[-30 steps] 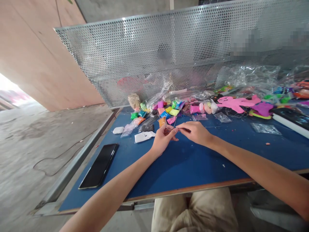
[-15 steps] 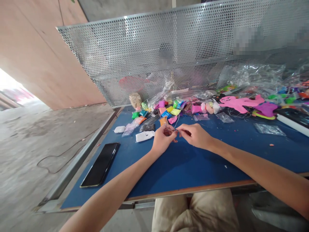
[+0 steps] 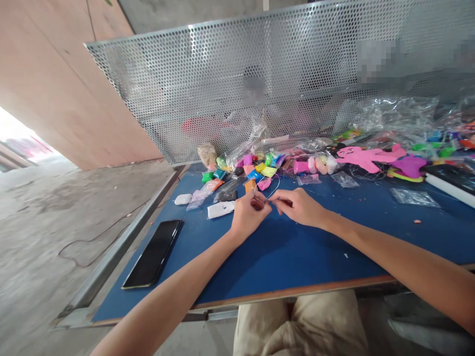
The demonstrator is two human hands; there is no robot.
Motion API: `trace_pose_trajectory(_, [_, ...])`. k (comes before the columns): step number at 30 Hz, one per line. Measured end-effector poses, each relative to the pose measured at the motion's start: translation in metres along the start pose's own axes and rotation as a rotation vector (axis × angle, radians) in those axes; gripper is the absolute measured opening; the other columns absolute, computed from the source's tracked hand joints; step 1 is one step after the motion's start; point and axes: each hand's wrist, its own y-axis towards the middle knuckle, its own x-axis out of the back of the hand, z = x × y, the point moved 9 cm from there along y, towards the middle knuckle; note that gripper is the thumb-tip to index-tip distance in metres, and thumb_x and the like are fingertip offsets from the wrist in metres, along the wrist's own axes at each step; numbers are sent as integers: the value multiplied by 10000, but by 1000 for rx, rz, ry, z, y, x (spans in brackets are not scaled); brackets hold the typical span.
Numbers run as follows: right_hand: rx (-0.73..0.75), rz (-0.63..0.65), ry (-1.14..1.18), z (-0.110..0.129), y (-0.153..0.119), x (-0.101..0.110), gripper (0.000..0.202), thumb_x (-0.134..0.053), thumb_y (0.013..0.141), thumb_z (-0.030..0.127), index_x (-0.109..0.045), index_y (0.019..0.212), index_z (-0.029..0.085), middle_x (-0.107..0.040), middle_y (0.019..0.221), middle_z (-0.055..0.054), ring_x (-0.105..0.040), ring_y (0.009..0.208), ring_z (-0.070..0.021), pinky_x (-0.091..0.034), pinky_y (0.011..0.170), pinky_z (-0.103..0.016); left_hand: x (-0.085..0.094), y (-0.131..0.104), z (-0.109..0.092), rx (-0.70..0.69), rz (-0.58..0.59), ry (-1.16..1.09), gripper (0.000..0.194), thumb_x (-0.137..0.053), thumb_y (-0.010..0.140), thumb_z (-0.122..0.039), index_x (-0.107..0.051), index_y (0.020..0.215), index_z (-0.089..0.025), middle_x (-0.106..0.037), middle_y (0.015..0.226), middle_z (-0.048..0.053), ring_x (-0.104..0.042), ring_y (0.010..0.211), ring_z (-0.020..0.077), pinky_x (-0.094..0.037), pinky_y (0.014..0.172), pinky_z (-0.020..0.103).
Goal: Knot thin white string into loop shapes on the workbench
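Observation:
My left hand (image 3: 248, 212) and my right hand (image 3: 299, 205) meet above the middle of the blue table, fingertips almost touching. Both pinch a thin pale cord (image 3: 277, 184), which loops up behind the fingers; whether it is string or wire I cannot tell. Something small and dark sits at the fingertips, too small to name. Just beyond the left hand lies an orange packet (image 3: 250, 186), with a pink packet (image 3: 264, 184) to its right. A white packet (image 3: 221, 209) lies left of the left hand.
A phone (image 3: 153, 254) lies at the table's left. Colourful clay packets (image 3: 269, 171), a pink figure cutout (image 3: 365, 157) and clear plastic bags (image 3: 393, 116) crowd the back, before a perforated metal panel (image 3: 218, 74). A black-and-white box (image 3: 451, 190) sits at the right.
The cord's loop has changed shape, with its visible arc now shorter and bulging to the right. The left-hand fingers have curled in slightly; both hands stay in nearly the same place.

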Motion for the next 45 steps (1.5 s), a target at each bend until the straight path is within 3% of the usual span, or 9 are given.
trace_pose_trajectory(3, [-4,7,3,-1,0,1,197,-499,953,176,-685,1014,199,-676,652,25,-520,470,-82,-372,511,-193,2,1,-1,-42,-33,31,204,-670,756,-215,-520,894,-199,-582,699,-56,-567,524,66,-456,525,180])
trace_pose_trajectory(8, [-14,0,-5,-7,1,4,186,-510,950,192,-665,1054,201,-696,693,13,-592,542,-106,-408,560,-206,8,2,2,-97,-165,-43,534,-728,751,-277,-316,1089,-250,-553,1096,10,-511,482,9,-438,474,178])
trace_pose_trajectory(11, [-21,-14,-5,-9,1,6,179,-499,960,202,-666,1022,193,-698,695,7,-615,565,-114,-421,578,-213,9,2,-8,-192,-164,67,500,-712,770,-266,-371,1135,-244,-539,1152,26,-447,475,-6,-405,476,183])
trace_pose_trajectory(15, [-12,-18,-11,-5,2,7,176,-508,956,210,-678,998,187,-689,676,5,-590,539,-112,-413,561,-219,4,4,-17,-243,-45,227,237,-651,816,-228,-561,1036,-220,-597,1016,9,-444,496,24,-420,546,212])
trace_pose_trajectory(24, [-86,155,219,-21,3,-4,331,-522,975,305,-640,1257,179,-712,746,-12,-553,518,-98,-445,500,-206,4,12,7,-65,17,-54,210,-661,817,-270,-597,999,-185,-632,990,26,-495,544,42,-442,534,188])
trace_pose_trajectory(29, [-32,115,318,-21,6,0,405,-560,930,223,-588,1334,222,-715,1071,-68,-673,766,-137,-565,635,-243,2,14,11,4,24,-150,191,-667,819,-277,-640,980,-179,-669,1012,45,-562,642,74,-467,546,178])
trace_pose_trajectory(35, [115,87,161,-11,5,3,437,-440,952,110,-595,1343,229,-722,1044,-64,-701,869,-158,-562,782,-293,-3,11,26,158,36,-344,282,-704,800,-353,-607,998,-177,-665,983,46,-540,543,61,-415,422,166])
trace_pose_trajectory(39, [319,-5,-68,3,2,8,346,-545,965,218,-626,1298,266,-697,1169,-69,-688,930,-186,-551,862,-347,-10,8,31,229,47,-507,335,-748,761,-348,-598,1006,-177,-651,983,32,-508,515,44,-416,430,180])
trace_pose_trajectory(45, [466,-145,-249,19,-5,16,191,-561,978,249,-683,1124,258,-732,1082,-58,-680,995,-218,-545,921,-390,-20,2,26,272,52,-617,375,-765,746,-372,-608,1026,-178,-657,915,15,-517,548,51,-437,510,197])
